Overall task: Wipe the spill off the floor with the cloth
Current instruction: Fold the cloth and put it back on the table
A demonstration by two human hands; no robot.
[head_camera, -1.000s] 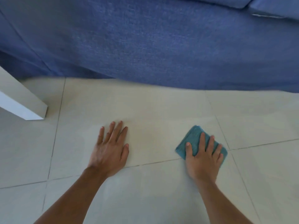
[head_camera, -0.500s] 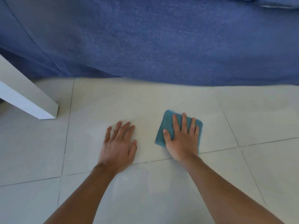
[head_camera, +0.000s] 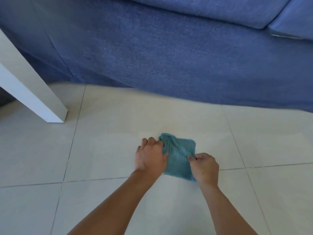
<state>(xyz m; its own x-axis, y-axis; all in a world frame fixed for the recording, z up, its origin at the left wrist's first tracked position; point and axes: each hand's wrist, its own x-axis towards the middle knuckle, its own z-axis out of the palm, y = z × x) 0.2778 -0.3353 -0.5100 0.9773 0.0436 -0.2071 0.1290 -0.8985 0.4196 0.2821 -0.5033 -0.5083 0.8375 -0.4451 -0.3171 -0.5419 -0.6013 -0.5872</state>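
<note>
A small teal cloth [head_camera: 179,156] lies folded on the pale tiled floor [head_camera: 108,150], a little in front of the sofa. My left hand [head_camera: 149,156] pinches its left edge near the far corner. At the cloth's right edge, my right hand [head_camera: 204,167] grips it between curled fingers. The cloth looks slightly bunched between the two hands. I see no clear wet patch on the tiles around it.
A blue fabric sofa [head_camera: 169,48] fills the back of the view, its skirt reaching the floor. A white table leg [head_camera: 33,92] stands on the tiles at the left. Bare tiles with grey grout lines spread to both sides and toward me.
My right hand slid the cloth leftward, then lifted off its flat press. My left hand left the floor and took the cloth's left edge; both hands now pinch it.
</note>
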